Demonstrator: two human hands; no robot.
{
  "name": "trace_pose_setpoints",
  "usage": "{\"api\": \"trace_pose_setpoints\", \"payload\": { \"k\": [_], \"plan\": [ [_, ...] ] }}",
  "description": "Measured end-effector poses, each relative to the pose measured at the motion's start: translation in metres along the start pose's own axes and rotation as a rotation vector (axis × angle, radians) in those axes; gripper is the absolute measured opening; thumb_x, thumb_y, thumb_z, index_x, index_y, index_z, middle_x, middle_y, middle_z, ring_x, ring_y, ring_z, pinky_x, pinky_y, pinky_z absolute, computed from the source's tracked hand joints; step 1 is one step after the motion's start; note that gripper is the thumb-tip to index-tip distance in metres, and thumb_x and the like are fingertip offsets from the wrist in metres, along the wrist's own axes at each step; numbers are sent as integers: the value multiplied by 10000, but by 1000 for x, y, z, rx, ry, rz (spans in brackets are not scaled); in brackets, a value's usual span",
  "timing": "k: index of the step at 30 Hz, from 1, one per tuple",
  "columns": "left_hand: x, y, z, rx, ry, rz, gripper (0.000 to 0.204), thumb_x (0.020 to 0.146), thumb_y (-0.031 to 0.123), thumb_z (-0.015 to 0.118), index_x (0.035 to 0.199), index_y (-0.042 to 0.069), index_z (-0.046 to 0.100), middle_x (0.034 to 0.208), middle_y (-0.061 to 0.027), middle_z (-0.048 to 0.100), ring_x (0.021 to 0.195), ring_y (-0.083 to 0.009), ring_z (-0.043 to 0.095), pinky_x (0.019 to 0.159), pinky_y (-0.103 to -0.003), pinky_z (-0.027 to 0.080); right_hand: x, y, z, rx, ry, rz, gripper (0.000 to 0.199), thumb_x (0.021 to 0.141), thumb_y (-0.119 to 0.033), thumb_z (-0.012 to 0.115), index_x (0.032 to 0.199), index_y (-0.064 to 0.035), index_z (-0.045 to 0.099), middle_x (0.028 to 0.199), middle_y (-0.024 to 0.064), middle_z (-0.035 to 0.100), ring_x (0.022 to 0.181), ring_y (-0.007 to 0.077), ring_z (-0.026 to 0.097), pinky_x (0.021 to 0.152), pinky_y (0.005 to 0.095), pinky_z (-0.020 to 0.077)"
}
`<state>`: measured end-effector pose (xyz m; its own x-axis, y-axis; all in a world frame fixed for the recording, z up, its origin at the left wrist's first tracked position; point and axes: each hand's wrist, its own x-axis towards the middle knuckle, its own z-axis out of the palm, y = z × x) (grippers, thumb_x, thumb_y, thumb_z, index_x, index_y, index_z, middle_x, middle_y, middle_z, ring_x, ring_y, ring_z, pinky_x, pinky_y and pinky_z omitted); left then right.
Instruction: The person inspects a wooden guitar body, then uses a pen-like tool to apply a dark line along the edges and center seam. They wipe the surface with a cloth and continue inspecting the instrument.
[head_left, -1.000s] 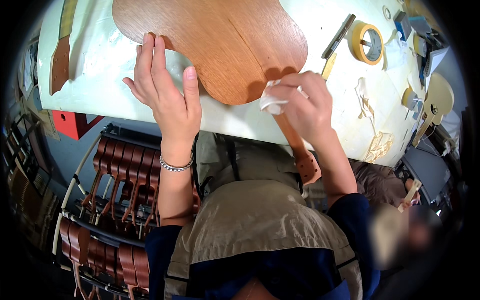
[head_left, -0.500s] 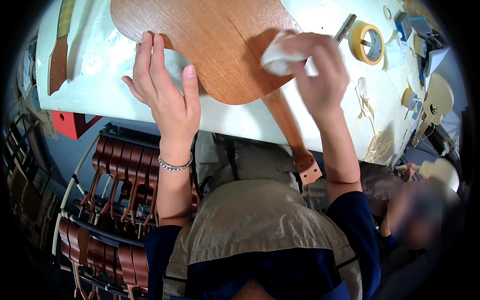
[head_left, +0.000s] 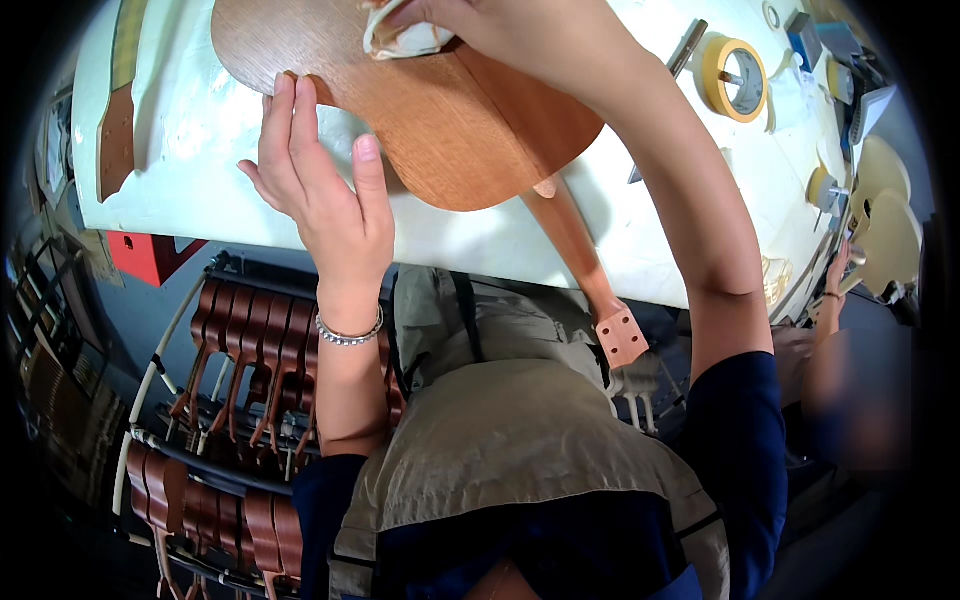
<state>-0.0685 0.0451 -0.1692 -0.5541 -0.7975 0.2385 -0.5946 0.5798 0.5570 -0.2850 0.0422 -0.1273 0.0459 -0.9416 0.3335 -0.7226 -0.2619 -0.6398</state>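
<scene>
A brown wooden ukulele [head_left: 440,130] lies back up on the white table, its neck slanting past the near edge to a headstock [head_left: 621,338] with holes. My left hand [head_left: 325,190] is open, fingers extended, its fingertips against the waist at the body's left side. Higher up, my right hand [head_left: 455,15] grips a bunched white cloth [head_left: 408,38] with brownish stains, pressed on the back of the body. The top edge of the view cuts off part of that hand and the far end of the body.
On the right of the table [head_left: 230,215] are a yellow tape roll [head_left: 715,78] and a dark rod [head_left: 688,48]. A ukulele neck piece [head_left: 117,145] lies at left, above a red box [head_left: 150,256]. Racks of brown ukuleles [head_left: 250,350] stand below left. Another person [head_left: 862,400] is at right.
My right hand has swept the cloth up and left across the ukulele's back. My left hand has stayed at the waist. At right, the other person has shifted and an arm is raised.
</scene>
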Motion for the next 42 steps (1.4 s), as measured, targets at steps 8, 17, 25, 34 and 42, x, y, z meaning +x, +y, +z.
{"api": "trace_pose_setpoints", "payload": {
  "k": [8,17,25,34,42],
  "plan": [
    [7,-3,-5,11,21,23,509,950,298,405,1377,27,352,1418,-128,357,1352,-299,262,1072,-582,-16,-130,-38,-28,-47,-268,49,248,631,-20,677,873,-61,642,888,57,594,846,207,596,736,341,480],
    [85,-2,-9,117,-43,338,539,979,364,356,1407,38,320,1470,-151,299,1388,-329,206,1100,-555,29,-133,-9,-69,-211,172,534,583,743,-55,700,1283,-125,492,1246,94,514,956,223,606,797,330,500],
    [126,19,-1,351,-283,414,600,938,354,432,1405,4,292,1473,-137,295,1385,-310,212,1115,-447,152,-231,-73,-27,6,166,874,569,778,-81,692,1295,-63,455,1264,126,479,1009,222,589,891,344,452],
    [-107,112,21,-371,-779,1151,667,807,402,606,1369,117,389,1419,-120,380,1333,-250,342,1090,-425,282,-336,-89,-40,117,620,1209,293,946,-74,457,1224,0,515,1162,93,575,993,153,572,865,275,422],
    [36,54,22,279,-235,346,755,805,416,608,1371,-7,339,1448,-205,288,1353,-427,205,1077,-595,124,-406,-147,-9,285,672,1464,352,1002,-258,390,1157,1,569,968,63,602,886,125,548,801,252,430]
  ]
}}
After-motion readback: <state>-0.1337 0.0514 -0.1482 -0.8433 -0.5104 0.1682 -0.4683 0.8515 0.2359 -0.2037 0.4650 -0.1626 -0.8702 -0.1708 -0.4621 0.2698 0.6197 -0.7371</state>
